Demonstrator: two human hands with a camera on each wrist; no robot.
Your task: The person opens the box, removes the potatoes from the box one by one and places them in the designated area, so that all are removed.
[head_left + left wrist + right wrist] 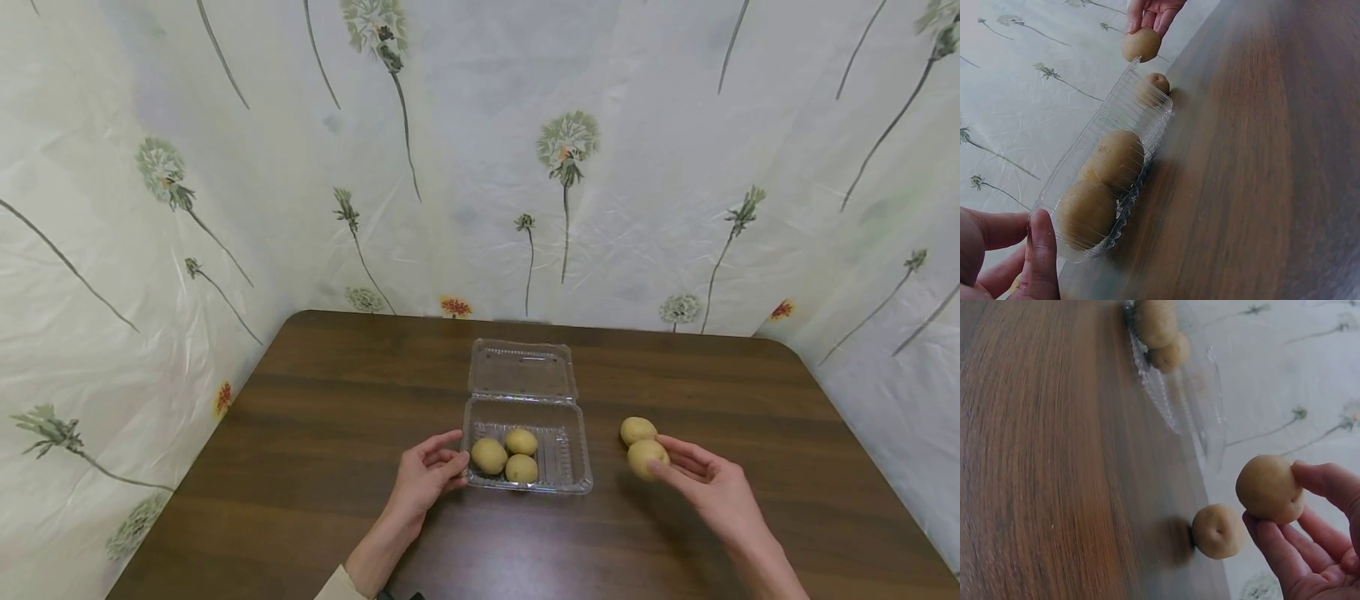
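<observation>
A clear plastic clamshell container (564, 479) lies on the table with its lid (522, 371) folded back. Three potatoes sit in its left half, one of them the leftmost potato (489, 456). My left hand (427, 477) pinches the container's left rim between thumb and fingers; the left wrist view shows the thumb over the edge. To the right of the container, my right hand (708, 483) holds a potato (1270, 489) between thumb and fingertips, raised above the table. Another potato (1218, 531) rests on the table just beyond the held one.
The brown wooden table (337, 400) has rounded far corners. Behind it and along both sides hangs a pale sheet (465, 183) printed with dandelions. A beige sleeve (341, 586) shows at my left wrist.
</observation>
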